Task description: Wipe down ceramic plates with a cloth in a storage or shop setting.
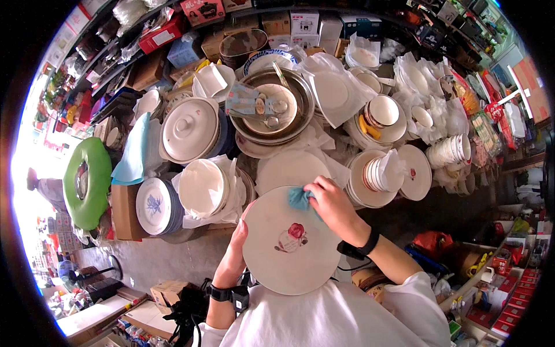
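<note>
A round white plate (pixel 295 263) with a red rose print at its middle is held up in front of my chest. My left hand (pixel 235 247) grips it by its left edge, fingers partly hidden behind it. At the plate's upper right, my right hand (pixel 334 207) pinches a crumpled teal cloth (pixel 298 198) against the plate's face. Just beyond lies another white plate (pixel 292 165) on the table. To its right stand bowls nested on their sides (pixel 384 172) on a stack of plates (pixel 363 194). A wrapped stack of white bowls (pixel 200 188) is to the left.
Crockery crowds the table: a lidded white pot (pixel 188 128), a large metal basin (pixel 303 98) holding a bowl, blue-patterned plates (pixel 154 203) and paper-wrapped dishes (pixel 330 87). A green round tray (pixel 87 182) stands far left. Shelves with boxes (pixel 304 23) line the back.
</note>
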Demonstrator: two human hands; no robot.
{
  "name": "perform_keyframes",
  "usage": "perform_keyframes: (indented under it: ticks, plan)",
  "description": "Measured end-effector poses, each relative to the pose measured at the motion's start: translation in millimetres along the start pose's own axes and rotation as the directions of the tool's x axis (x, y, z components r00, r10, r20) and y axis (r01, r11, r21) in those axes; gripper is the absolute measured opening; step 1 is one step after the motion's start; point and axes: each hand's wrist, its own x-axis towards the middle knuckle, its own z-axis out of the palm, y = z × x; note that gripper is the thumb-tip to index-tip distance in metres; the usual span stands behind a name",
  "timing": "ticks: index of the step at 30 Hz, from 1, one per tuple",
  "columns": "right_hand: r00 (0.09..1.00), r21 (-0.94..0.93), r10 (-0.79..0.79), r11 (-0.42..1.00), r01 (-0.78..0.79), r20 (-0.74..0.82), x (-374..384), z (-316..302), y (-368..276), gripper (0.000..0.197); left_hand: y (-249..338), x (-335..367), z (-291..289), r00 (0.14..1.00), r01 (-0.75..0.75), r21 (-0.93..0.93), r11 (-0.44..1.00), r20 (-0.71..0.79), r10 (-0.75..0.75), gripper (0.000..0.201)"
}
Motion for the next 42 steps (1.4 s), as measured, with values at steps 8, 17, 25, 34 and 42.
perform_keyframes:
  ticks: [8,17,25,34,42]
  plan:
    - [0.933,-0.002,0.187,0.980,-0.197,0.308,-55,-11,9,0.023,-5,1,-10,0.999,0.037,-0.033,0.999,-0.030,-0.038,0.089]
    - [0.777,0.166,0.055,0.965,-0.202,0.627,-60,-18,6,0.030,-1,6,-11,1.000,0.029,-0.028,0.999,0.005,-0.029,0.088]
    - [0.761,0.517,-0.233,0.842,-0.154,0.605,-51,18,-46,0.031,3,8,-5,1.000,0.011,0.013,1.000,0.024,-0.012,0.081]
    - [0.985,0.182,0.113,0.974,-0.135,0.131,-16,15,-15,0.025,1,7,-6,0.999,-0.006,-0.009,1.000,0.047,0.006,0.082]
    - [0.840,-0.065,0.275,0.959,-0.277,0.467,-56,-7,-8,0.027,-3,5,-12,0.999,-0.022,-0.002,1.000,0.030,0.022,0.083]
